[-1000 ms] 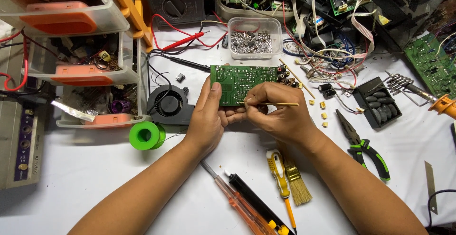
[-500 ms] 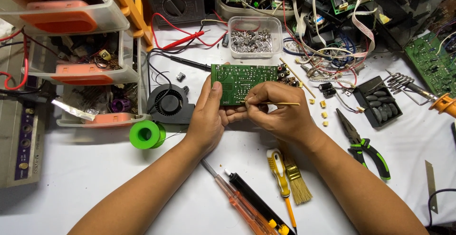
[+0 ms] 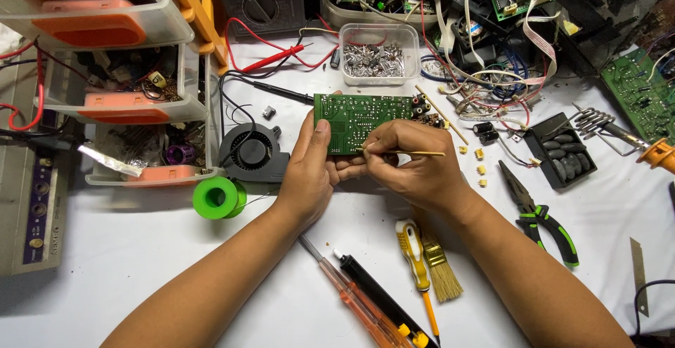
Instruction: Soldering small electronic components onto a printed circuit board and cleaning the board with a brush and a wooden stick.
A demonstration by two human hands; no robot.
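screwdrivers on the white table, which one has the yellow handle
The yellow-handled screwdriver beside the small brush; the clear orange-handled screwdriver lies further left.

The left hand grips the left edge of a green circuit board, thumb on its face. The right hand pinches a thin stick whose tip touches the board. A green solder spool and a black fan lie on the tabletop beside the left wrist.

L hand gripping, R hand pinching, wrists converged.
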